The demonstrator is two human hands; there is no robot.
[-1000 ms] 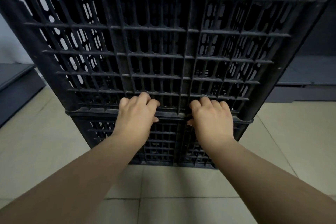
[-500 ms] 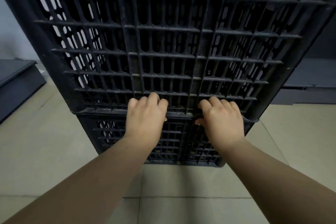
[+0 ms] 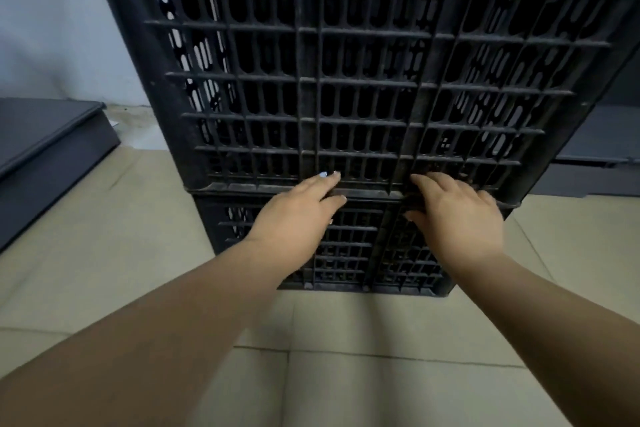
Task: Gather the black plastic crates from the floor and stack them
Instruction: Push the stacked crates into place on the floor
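Two black plastic lattice crates stand stacked on the tiled floor right in front of me. The upper crate (image 3: 346, 80) fills the top of the view and sits on the lower crate (image 3: 349, 253). My left hand (image 3: 298, 215) lies against the seam between them, its fingers straight and only touching the upper crate's bottom rim. My right hand (image 3: 457, 215) is at the same rim, with its fingers over the lattice and its thumb below the rim, holding the upper crate.
A dark low platform (image 3: 45, 146) runs along the left, and a dark shelf base (image 3: 595, 163) stands behind on the right. Beige floor tiles (image 3: 346, 374) spread in front of the stack. A pale wall (image 3: 52, 28) is behind on the left.
My left hand's fingers have uncurled from the lattice and now lie straight on the rim. The view has shifted, so the stack sits further right in the frame.
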